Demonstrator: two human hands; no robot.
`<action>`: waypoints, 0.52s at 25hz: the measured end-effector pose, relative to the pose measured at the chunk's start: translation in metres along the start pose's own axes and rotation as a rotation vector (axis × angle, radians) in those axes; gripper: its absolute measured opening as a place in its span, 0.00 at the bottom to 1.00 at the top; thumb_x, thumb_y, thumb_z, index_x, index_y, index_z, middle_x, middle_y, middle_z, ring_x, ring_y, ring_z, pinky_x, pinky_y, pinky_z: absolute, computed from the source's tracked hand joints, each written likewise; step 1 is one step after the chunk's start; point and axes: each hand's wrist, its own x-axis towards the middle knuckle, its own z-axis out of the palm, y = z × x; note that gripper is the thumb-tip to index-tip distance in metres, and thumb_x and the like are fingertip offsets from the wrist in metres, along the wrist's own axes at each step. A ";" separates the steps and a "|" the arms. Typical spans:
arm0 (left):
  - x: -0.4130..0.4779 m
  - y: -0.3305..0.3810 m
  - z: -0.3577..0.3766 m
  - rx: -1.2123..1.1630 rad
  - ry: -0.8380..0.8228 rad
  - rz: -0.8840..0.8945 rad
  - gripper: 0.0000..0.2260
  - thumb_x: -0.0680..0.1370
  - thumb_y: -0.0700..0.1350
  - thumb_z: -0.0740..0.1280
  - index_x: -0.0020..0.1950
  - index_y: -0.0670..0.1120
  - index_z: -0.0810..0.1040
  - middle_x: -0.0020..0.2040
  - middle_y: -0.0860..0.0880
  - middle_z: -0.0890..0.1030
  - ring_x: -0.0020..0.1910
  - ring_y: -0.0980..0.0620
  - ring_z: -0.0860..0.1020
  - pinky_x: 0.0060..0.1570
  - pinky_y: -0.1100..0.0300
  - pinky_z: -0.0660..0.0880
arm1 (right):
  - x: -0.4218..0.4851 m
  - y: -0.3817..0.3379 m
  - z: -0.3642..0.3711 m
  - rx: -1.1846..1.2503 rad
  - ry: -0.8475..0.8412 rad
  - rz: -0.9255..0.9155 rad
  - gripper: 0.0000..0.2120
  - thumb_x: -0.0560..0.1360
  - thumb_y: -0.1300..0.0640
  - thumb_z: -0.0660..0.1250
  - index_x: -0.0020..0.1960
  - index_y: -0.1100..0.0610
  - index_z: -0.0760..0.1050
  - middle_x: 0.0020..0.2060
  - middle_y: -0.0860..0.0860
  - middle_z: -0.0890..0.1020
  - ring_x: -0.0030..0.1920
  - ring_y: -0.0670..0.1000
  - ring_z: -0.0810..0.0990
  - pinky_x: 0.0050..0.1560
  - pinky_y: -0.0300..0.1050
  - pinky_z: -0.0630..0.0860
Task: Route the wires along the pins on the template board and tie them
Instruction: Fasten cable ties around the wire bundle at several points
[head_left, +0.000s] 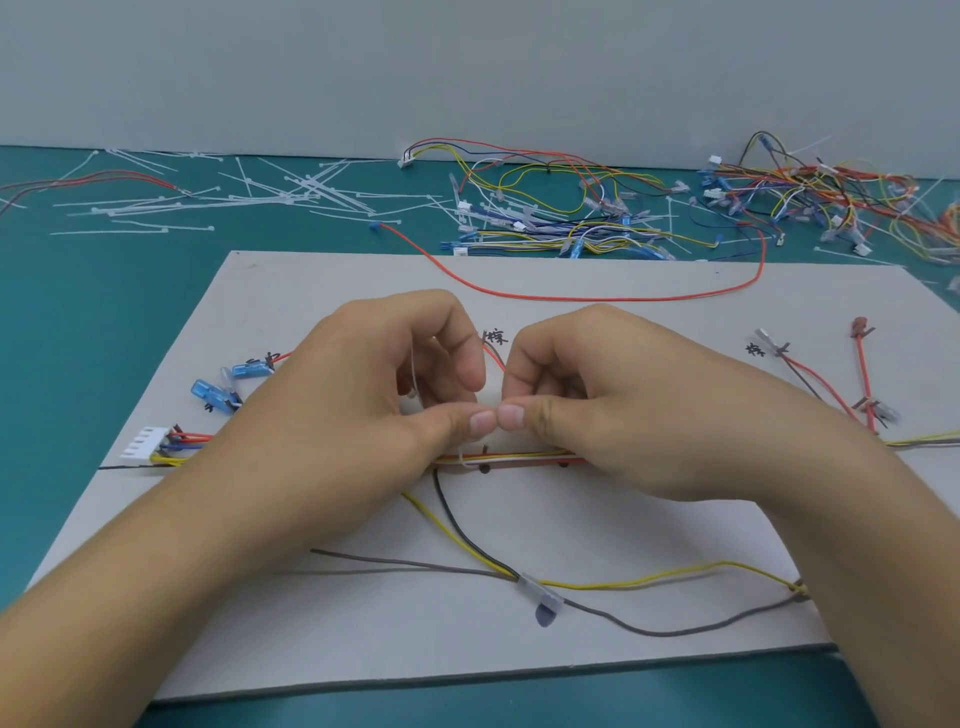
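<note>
Both hands are over mid-board (363, 280), thumbs tip to tip, fingers curled; left hand (374, 400) pinches the clear tie (414, 375), and the strand runs up through its fingers; right hand (602, 410) has thumb pressed to forefinger, apparently on the tie's other end, though the contact is mostly hidden. The tie loops round the bundle (519, 458), which lies flat along the board just below the thumbs, beside a dark pin (484, 468); the left end runs to the white connector (145, 442).

My read: the tie is being threaded or cinched and is not yet tight.

Risks:
- pulling upward lifts the bundle off the pins; the route is lost
- the loop may catch the pin as well as the wires; the harness is then stuck to the board
- cinching too hard nicks thin insulation
- the yellow wire (649, 578) and grey wire (649, 632) hang loose near the board's front edge; a wrist could drag them
- the tail may miss the head, since the fingers block the view
- the red wire (571, 298) at the far edge is unrouted; tying now may leave it out, if it belongs here.
</note>
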 end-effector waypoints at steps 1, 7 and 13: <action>0.000 0.000 0.000 -0.005 0.004 -0.002 0.11 0.67 0.52 0.75 0.46 0.56 0.77 0.38 0.58 0.85 0.40 0.54 0.81 0.44 0.49 0.79 | 0.000 -0.001 0.000 0.009 -0.001 -0.002 0.08 0.78 0.48 0.70 0.42 0.48 0.77 0.29 0.37 0.79 0.29 0.41 0.75 0.31 0.38 0.67; 0.001 -0.002 0.002 -0.016 -0.001 -0.031 0.12 0.70 0.48 0.80 0.45 0.55 0.78 0.36 0.56 0.84 0.38 0.53 0.82 0.44 0.49 0.80 | -0.001 -0.003 -0.002 0.059 0.000 -0.001 0.06 0.78 0.55 0.69 0.41 0.50 0.78 0.30 0.41 0.80 0.30 0.42 0.76 0.32 0.37 0.70; 0.001 -0.004 0.003 -0.042 -0.029 -0.037 0.07 0.72 0.51 0.78 0.41 0.53 0.81 0.36 0.56 0.83 0.34 0.58 0.79 0.34 0.70 0.73 | -0.002 -0.006 -0.001 0.081 0.020 -0.030 0.06 0.76 0.56 0.68 0.41 0.50 0.78 0.29 0.42 0.80 0.28 0.42 0.75 0.29 0.37 0.70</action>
